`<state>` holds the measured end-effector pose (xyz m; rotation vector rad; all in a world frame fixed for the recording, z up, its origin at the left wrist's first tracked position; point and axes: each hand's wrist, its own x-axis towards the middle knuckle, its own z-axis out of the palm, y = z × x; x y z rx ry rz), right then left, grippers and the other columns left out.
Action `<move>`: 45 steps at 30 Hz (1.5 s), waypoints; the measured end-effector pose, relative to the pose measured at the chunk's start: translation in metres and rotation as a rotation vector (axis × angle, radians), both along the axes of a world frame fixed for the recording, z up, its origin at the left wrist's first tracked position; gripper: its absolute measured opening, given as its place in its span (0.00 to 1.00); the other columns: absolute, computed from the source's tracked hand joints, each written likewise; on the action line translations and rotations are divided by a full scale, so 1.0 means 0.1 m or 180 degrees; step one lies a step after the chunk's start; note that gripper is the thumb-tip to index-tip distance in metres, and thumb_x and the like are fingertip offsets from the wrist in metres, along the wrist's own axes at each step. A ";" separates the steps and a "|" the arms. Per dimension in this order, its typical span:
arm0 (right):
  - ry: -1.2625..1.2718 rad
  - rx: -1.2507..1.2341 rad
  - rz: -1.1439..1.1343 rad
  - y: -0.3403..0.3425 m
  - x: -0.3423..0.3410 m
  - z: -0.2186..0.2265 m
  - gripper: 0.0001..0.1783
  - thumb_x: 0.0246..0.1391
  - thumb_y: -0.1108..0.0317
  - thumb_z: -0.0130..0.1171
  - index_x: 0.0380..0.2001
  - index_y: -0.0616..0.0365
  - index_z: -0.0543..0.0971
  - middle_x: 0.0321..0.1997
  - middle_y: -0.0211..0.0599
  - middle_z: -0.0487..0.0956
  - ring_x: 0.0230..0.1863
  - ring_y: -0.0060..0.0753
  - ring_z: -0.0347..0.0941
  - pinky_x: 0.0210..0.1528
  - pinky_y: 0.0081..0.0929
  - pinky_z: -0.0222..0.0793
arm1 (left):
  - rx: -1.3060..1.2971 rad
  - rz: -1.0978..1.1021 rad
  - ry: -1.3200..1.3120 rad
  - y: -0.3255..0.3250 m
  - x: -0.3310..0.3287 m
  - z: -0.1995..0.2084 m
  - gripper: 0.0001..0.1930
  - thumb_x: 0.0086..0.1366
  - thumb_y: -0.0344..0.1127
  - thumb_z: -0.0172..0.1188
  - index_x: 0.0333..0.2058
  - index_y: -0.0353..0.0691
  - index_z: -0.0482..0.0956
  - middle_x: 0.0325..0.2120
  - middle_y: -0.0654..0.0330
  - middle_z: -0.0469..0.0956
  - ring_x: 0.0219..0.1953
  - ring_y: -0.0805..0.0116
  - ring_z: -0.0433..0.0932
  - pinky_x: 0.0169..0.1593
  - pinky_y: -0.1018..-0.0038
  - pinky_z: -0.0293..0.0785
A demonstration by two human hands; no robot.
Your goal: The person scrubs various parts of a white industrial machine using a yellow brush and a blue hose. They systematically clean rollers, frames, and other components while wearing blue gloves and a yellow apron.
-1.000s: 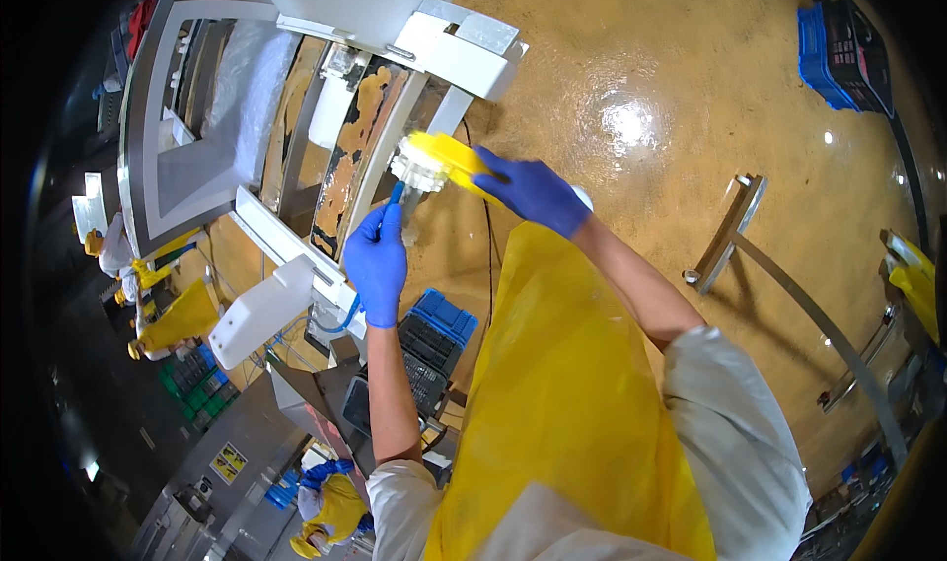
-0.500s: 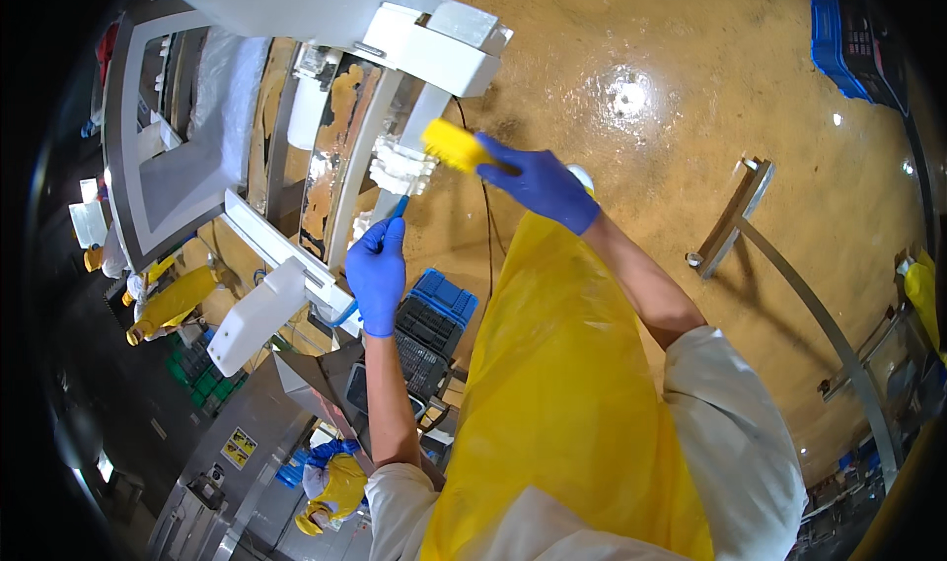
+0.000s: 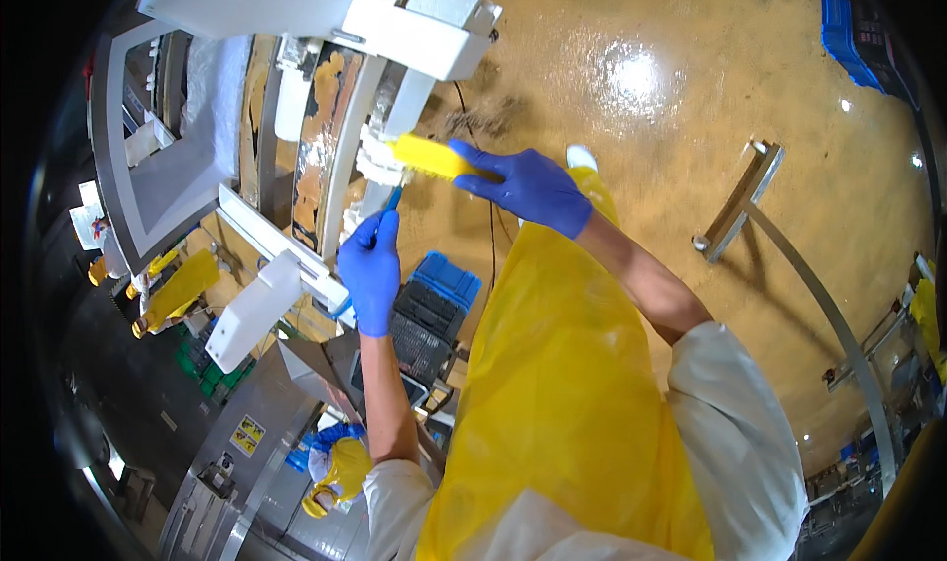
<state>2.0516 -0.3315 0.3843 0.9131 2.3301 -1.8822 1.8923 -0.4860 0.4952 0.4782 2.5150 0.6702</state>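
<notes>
Both of my hands wear blue gloves. My right hand point(image 3: 538, 188) is closed on the end of a yellow scrubbing brush point(image 3: 431, 156). The brush's far end meets or overlaps a white, lumpy machine part point(image 3: 376, 155); whether they touch is hard to tell. Just below, my left hand point(image 3: 371, 277) pinches a thin blue piece point(image 3: 395, 197), a strip or handle, pointing up toward that white part. Its other end is hidden in my fingers.
The machine's frame point(image 3: 340, 157) rises on the left, with white panels above and below. Blue and black crates point(image 3: 439, 290) stand beyond my left wrist. On the right is a metal stand point(image 3: 742, 206) on the wet floor. Another person in yellow point(image 3: 345, 472) is at lower left.
My right hand has brought the brush left and slightly down, onto or close to the white part, and levelled it. My left hand has shifted slightly left, still pinching the blue piece.
</notes>
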 end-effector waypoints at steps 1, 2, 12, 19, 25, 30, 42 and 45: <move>0.0018 -0.0340 -0.0131 -0.11 0.03 -0.15 0.31 0.55 0.36 0.51 0.61 0.26 0.67 0.27 0.48 0.80 0.29 0.54 0.77 0.34 0.44 0.72 | -0.0202 0.0012 0.0002 -0.02 0.04 0.04 0.14 0.62 0.38 0.63 0.39 0.31 0.82 0.19 0.69 0.74 0.24 0.83 0.65 0.28 0.80 0.63; 0.0073 -0.0617 -0.0259 -0.17 0.04 -0.30 0.31 0.55 0.36 0.51 0.61 0.25 0.66 0.27 0.48 0.80 0.30 0.54 0.77 0.35 0.44 0.72 | -0.0340 0.0025 0.0041 0.00 0.07 0.08 0.14 0.62 0.37 0.63 0.39 0.31 0.82 0.21 0.70 0.74 0.25 0.83 0.64 0.29 0.81 0.62; -0.0025 -0.0379 -0.0317 -0.47 0.11 -0.21 0.31 0.55 0.40 0.54 0.61 0.29 0.67 0.23 0.49 0.78 0.25 0.46 0.77 0.31 0.37 0.70 | -0.0572 0.0075 0.0340 -0.34 0.12 0.10 0.14 0.62 0.40 0.62 0.39 0.34 0.83 0.17 0.64 0.75 0.21 0.82 0.66 0.27 0.76 0.65; 0.0175 0.0732 0.0309 -0.91 0.10 -0.66 0.27 0.61 0.47 0.48 0.63 0.36 0.65 0.20 0.47 0.76 0.22 0.51 0.75 0.25 0.45 0.69 | -0.0406 0.0659 0.0064 -0.58 0.21 0.24 0.15 0.63 0.39 0.62 0.37 0.29 0.81 0.18 0.70 0.70 0.23 0.84 0.61 0.25 0.80 0.59; -0.0076 0.2248 0.0533 -1.02 -0.25 -0.06 0.30 0.60 0.56 0.53 0.65 0.43 0.62 0.18 0.49 0.75 0.20 0.51 0.73 0.21 0.47 0.65 | -0.0124 0.0278 0.0344 -1.01 0.25 0.03 0.15 0.61 0.43 0.61 0.38 0.37 0.82 0.17 0.52 0.75 0.19 0.67 0.74 0.27 0.70 0.68; -0.0266 0.1922 0.0145 -1.35 -0.07 -0.09 0.29 0.62 0.60 0.50 0.65 0.50 0.60 0.20 0.53 0.75 0.20 0.55 0.72 0.22 0.46 0.65 | 0.0133 0.0377 0.0106 -1.25 0.22 -0.12 0.15 0.61 0.44 0.62 0.37 0.37 0.82 0.14 0.57 0.72 0.18 0.75 0.69 0.24 0.72 0.64; -0.0311 0.1975 -0.0565 -1.88 -0.50 -0.01 0.34 0.62 0.61 0.52 0.68 0.45 0.53 0.22 0.55 0.76 0.20 0.57 0.72 0.23 0.48 0.65 | 0.0776 -0.0073 -0.0158 -1.49 -0.02 -0.32 0.14 0.63 0.47 0.55 0.34 0.45 0.82 0.26 0.51 0.79 0.29 0.49 0.78 0.33 0.60 0.73; -0.0455 0.2657 -0.0245 -2.02 -0.45 -0.02 0.33 0.62 0.61 0.52 0.68 0.44 0.55 0.24 0.57 0.77 0.23 0.59 0.73 0.25 0.47 0.67 | 0.0879 -0.0042 -0.0269 -1.52 -0.04 -0.37 0.13 0.63 0.47 0.55 0.34 0.45 0.82 0.26 0.51 0.79 0.30 0.48 0.78 0.33 0.61 0.73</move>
